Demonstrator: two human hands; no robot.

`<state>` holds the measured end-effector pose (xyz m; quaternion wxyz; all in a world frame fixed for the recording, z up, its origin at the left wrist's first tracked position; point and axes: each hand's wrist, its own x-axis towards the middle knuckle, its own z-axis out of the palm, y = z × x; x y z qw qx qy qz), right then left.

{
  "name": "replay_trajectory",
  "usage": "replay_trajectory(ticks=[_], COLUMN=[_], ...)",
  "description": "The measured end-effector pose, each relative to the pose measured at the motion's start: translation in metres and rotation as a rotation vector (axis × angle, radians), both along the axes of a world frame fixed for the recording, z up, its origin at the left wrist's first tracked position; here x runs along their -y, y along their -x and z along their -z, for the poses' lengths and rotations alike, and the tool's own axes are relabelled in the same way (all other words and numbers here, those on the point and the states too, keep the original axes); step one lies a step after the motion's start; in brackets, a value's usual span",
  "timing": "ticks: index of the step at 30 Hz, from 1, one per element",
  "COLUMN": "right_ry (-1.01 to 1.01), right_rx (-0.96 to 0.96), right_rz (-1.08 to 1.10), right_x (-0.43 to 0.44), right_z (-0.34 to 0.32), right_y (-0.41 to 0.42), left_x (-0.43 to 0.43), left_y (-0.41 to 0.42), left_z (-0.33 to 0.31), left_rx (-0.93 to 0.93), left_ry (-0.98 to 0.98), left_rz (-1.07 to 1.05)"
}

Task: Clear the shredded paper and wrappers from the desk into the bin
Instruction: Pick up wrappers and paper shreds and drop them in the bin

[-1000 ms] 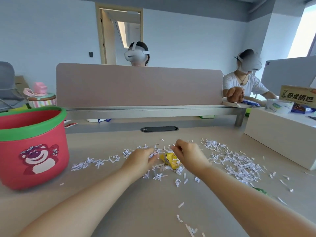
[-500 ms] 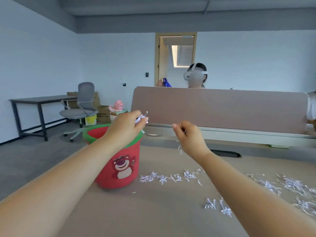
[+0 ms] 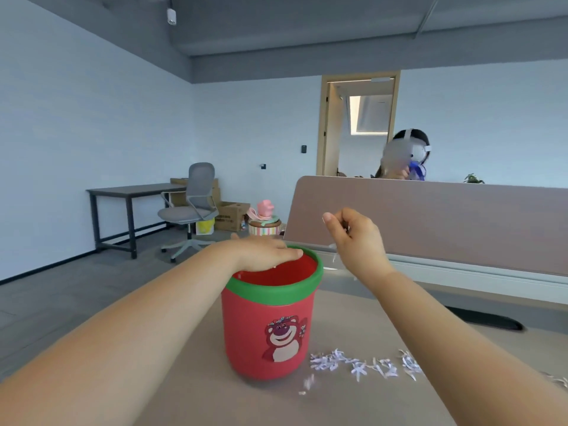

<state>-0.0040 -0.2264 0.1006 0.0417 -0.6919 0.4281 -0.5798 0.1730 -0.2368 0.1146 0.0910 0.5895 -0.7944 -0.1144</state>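
A red bin (image 3: 267,333) with a green rim and a bear picture stands on the beige desk (image 3: 353,404). My left hand (image 3: 264,252) lies flat, palm down, over the bin's mouth with fingers stretched out and nothing seen in it. My right hand (image 3: 356,238) hovers just right of the rim, fingers curled around a few white shreds; one strip dangles below it. A row of shredded paper (image 3: 359,364) lies on the desk to the right of the bin's base, and a blurred scrap (image 3: 309,381) is falling near it. No wrapper is in view.
A pinkish divider panel (image 3: 430,219) runs along the desk's far side, with a black cable slot (image 3: 485,318) before it. A person wearing a headset (image 3: 405,155) sits behind the panel. Beyond the desk's left edge are an office chair (image 3: 190,210) and a striped box (image 3: 264,227).
Both hands rose from the shred pile and swung left to the bin. My left hand went from pinched to flat over the opening. The view turned left and up.
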Motion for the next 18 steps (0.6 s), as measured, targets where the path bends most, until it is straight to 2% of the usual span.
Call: replay_trajectory(ticks=[3, 8, 18], right_ry=[-0.014, -0.017, -0.037], right_rx=[-0.002, -0.01, -0.033], right_rz=[-0.015, -0.046, -0.09], right_x=[0.006, 0.014, 0.016], right_z=[0.0, 0.0, 0.001], right_y=[-0.007, -0.027, -0.044], left_x=[0.001, -0.002, -0.009], left_y=[-0.01, -0.023, -0.038], left_z=[0.004, 0.013, 0.016], left_rx=[-0.032, -0.195, -0.108], left_ry=[0.08, 0.228, 0.465], left_rz=[0.07, 0.114, 0.041])
